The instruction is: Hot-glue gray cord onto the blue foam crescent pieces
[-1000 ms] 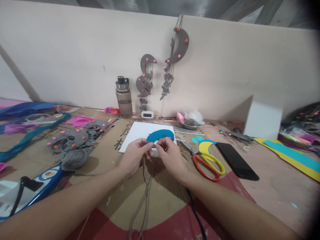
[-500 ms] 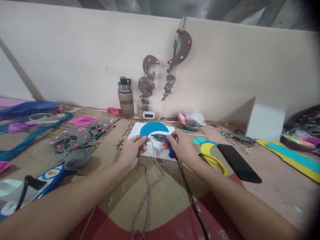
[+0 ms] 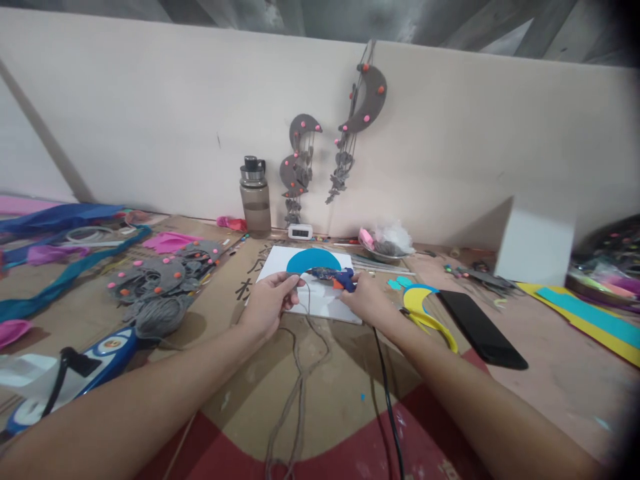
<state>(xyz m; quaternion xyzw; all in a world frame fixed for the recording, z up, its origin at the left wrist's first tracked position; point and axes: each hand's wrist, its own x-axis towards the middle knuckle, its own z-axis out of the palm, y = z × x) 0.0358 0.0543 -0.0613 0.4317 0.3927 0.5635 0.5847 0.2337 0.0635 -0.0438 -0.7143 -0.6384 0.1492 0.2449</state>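
My left hand [image 3: 273, 300] is closed, thumb and finger pinching the end of a grey yarn [image 3: 301, 373] at the left tip of a blue crescent [image 3: 313, 259]. From these fingers the yarn hangs down in loose loops over the cardboard. My right hand [image 3: 367, 297] grips a dark blue glue gun [image 3: 334, 275] with an orange trigger. Its nozzle points left, close to my left fingertips and the crescent's tip; whether it touches cannot be told. Beneath both lies a white board [image 3: 269, 263]. The gun's black cord [image 3: 386, 387] runs down toward me.
Right of my hands lie yellow scissors [image 3: 440, 328], a yellow crescent [image 3: 414, 299] and a black phone [image 3: 481, 330]. A water bottle [image 3: 255, 203] stands by the wall. Grey felt pieces [image 3: 147, 277] and a yarn ball [image 3: 161, 316] lie left. Crescent hangings [image 3: 373, 100] hang on the wall.
My right hand has shifted lower and slightly right on the glue gun, whose body now lies more level. My left hand keeps its pinch. The whole view has shifted slightly.
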